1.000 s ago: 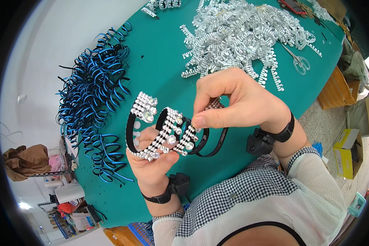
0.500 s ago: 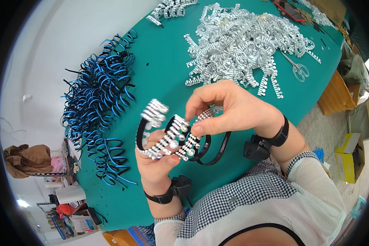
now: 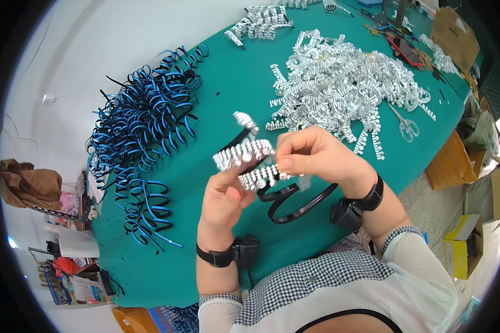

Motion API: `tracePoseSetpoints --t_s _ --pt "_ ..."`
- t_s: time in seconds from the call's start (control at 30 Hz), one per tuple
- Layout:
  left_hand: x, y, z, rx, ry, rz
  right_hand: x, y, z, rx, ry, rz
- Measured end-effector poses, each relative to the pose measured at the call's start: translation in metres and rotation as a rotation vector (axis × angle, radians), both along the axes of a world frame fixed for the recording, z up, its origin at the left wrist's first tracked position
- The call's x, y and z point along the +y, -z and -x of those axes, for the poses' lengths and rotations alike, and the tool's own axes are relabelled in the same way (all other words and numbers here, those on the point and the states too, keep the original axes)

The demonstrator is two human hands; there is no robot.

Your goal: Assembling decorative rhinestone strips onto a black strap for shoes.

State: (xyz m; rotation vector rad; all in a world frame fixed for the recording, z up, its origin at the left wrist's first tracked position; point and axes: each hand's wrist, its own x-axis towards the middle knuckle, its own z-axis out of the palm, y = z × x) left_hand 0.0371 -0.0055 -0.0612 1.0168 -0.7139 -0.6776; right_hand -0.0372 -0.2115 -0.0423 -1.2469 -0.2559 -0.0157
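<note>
Between my hands is a coiled black strip [image 3: 243, 155] set with rows of silver rhinestones and larger clear stones. My left hand [image 3: 218, 206] is closed around its lower left turns, the thumb lying alongside the stones. With thumb and forefinger, my right hand [image 3: 323, 161] pinches the stone-covered band at the right of the coil. A bare, shiny black tail [image 3: 286, 218] of the strip loops down below my right hand, over the green table [image 3: 233, 72]. One stone-covered end stands up at the upper left. My fingers partly hide the middle turns.
A heap of silver-white curled strips [image 3: 339, 83] lies at the far right, with scissors [image 3: 406, 126] beside it. Black-and-blue coiled strips [image 3: 144, 111] are piled at the left. More stone-set coils [image 3: 261, 23] lie at the back. A yellow box [image 3: 460, 250] stands at the lower right.
The view has shifted, showing more of the table's far end. The stone-covered coil has turned and its turns sit closer together. My right hand still pinches the band.
</note>
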Motion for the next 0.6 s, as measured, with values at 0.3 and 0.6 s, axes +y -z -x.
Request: tracePoseSetpoints --t_s 0.3,0.6 --pt "0.016 -0.034 0.001 -0.384 -0.072 -0.436 -0.018 -0.002 0.005 -0.109 0.101 -0.087" --pt "-0.018 -0.034 0.035 -1.041 -0.623 -0.486 0.013 0.004 -0.006 -0.369 0.371 0.658"
